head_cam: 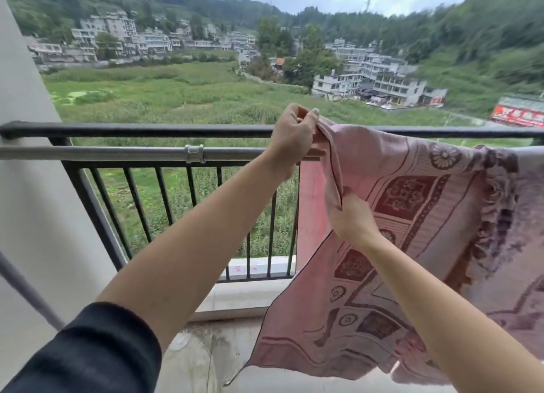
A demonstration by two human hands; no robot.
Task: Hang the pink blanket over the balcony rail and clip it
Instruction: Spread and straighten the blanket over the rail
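The pink blanket (412, 216), patterned in dark red, drapes over the black balcony rail (147, 129) on the right half of the view. Its near side hangs down toward the balcony floor. My left hand (294, 136) pinches the blanket's left edge at the top, level with the rail. My right hand (350, 213) grips the same edge lower down, below the rail. No clip is in view.
A grey metal pole (117, 152) with a coupling (194, 153) runs just below the black rail. Black vertical bars (164, 201) fill the railing. A pale wall (26, 172) stands at the left. Beyond lie green fields and buildings.
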